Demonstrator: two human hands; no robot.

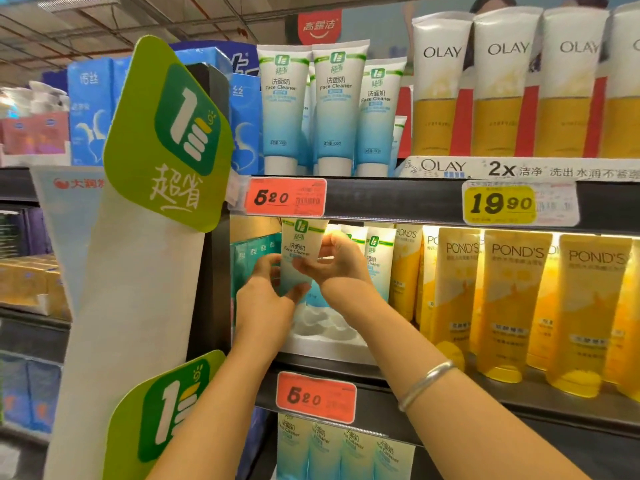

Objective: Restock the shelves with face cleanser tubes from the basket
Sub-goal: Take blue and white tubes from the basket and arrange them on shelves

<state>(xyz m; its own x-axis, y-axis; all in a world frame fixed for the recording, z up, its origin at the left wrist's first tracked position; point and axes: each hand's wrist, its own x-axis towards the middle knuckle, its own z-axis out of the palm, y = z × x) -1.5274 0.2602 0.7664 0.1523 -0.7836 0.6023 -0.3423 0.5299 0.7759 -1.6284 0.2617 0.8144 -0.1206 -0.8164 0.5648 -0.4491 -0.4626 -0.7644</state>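
Black shelf (pixel 398 199) under bare ceiling beams, Olay tubes (pixel 505 88) above, yellow Pond's tubes (pixel 512 303) alongside. White-and-blue face cleanser tube (pixel 298 251), green logo, upright at middle shelf's left end, pinched by left hand (pixel 266 292) and right hand (pixel 332 261).

From my remote post I see the top shelf (pixel 398 199) carrying blue-white face cleanser tubes (pixel 313 109) at left, Olay tubes (pixel 505 88) at right; the middle shelf (pixel 381 370) bears a white tray (pixel 329 337) and yellow Pond's tubes (pixel 512 306) to its right.
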